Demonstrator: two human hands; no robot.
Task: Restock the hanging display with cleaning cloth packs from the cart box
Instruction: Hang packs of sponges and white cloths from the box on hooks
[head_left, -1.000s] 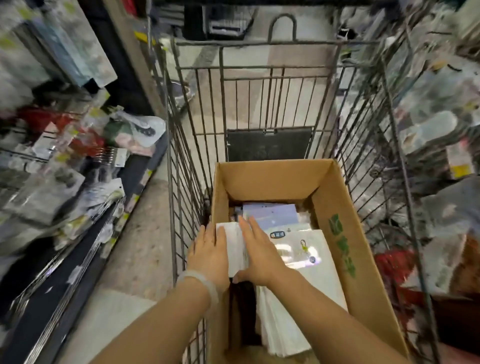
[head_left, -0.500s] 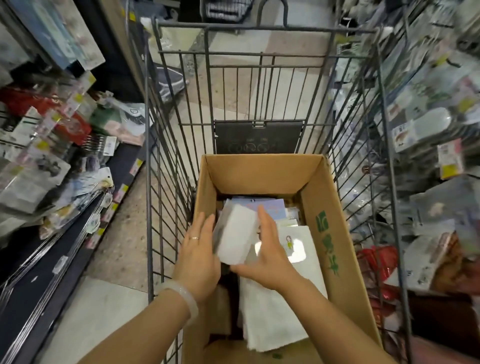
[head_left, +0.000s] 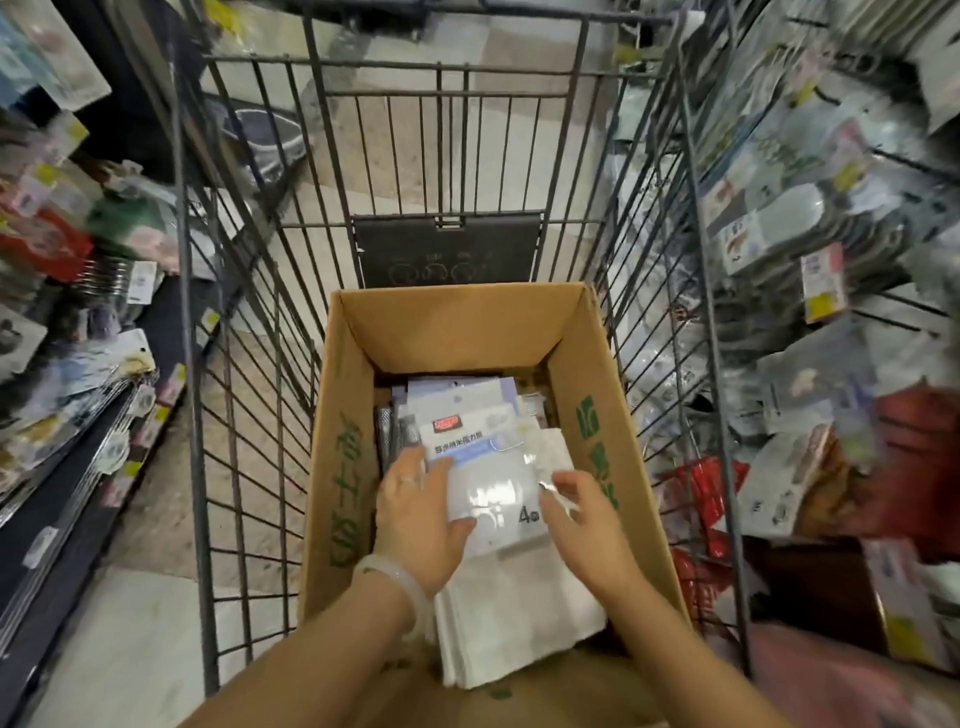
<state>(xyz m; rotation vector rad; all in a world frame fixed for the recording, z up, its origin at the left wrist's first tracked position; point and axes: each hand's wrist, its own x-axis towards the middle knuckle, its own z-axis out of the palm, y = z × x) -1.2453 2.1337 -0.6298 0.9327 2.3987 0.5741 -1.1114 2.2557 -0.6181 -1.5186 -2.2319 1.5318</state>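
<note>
Head view shows your left hand (head_left: 415, 512) gripping the near-left corner of a glossy cloth pack (head_left: 485, 483) inside the cardboard box (head_left: 457, 322), thumb curled over its face, while your right hand (head_left: 584, 519) pinches the pack's right edge with bent fingers. The pack lies on top of the other packs in the box, which sits in the wire cart (head_left: 234, 415). That slick wrapper could slide from such a shallow hold as you lift, and a neighbouring pack may be dragged up with it and drop.
</note>
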